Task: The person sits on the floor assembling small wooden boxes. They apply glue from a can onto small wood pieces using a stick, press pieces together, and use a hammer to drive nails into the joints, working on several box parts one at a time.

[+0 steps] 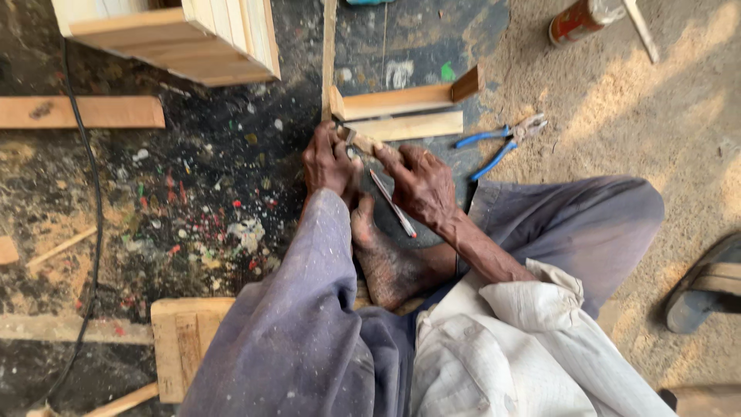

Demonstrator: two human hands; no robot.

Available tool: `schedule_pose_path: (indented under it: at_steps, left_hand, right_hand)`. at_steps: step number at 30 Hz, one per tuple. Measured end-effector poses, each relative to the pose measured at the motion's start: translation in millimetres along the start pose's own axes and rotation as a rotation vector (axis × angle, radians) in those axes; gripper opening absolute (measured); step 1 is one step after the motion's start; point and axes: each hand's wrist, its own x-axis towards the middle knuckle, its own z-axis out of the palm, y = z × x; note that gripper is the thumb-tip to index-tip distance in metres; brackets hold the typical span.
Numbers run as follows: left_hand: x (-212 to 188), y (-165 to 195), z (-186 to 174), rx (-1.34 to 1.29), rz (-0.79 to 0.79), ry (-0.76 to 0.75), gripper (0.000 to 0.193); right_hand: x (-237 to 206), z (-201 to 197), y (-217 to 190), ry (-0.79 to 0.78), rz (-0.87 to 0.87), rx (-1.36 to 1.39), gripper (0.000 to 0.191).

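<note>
My left hand (328, 162) and my right hand (421, 181) meet over a small wooden piece (363, 144) on the paint-spattered floor, just below a wooden slat (405, 126). The left hand presses on the small piece, with a bit of metal showing at its fingertips. My right hand grips a thin pencil-like stick (392, 203) that slants down toward my bare foot (382, 259). A second slat with a brown end block (401, 99) lies just beyond.
Blue-handled pliers (498, 139) lie to the right on sawdust. A slatted wooden box (174, 35) stands at the top left, a plank (81, 112) at left, a black cable (93, 201) beside it. A red can (575, 19) lies top right, a sandal (706, 286) far right.
</note>
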Motion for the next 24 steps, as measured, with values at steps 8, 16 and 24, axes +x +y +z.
schedule_pose_path:
  at_steps: [8,16,24]
  left_hand:
    - [6,6,-2,-0.043,-0.043,0.025,0.028]
    - [15,3,-5,-0.203,-0.051,-0.044,0.025]
    - [17,1,-3,-0.170,-0.135,-0.106,0.029]
  right_hand:
    - [0,-3,8,0.035,0.049,0.015,0.062]
    - [-11,-8,24,-0.020,0.125,0.068,0.065]
    - [1,-2,10,-0.117,0.107,0.027,0.059]
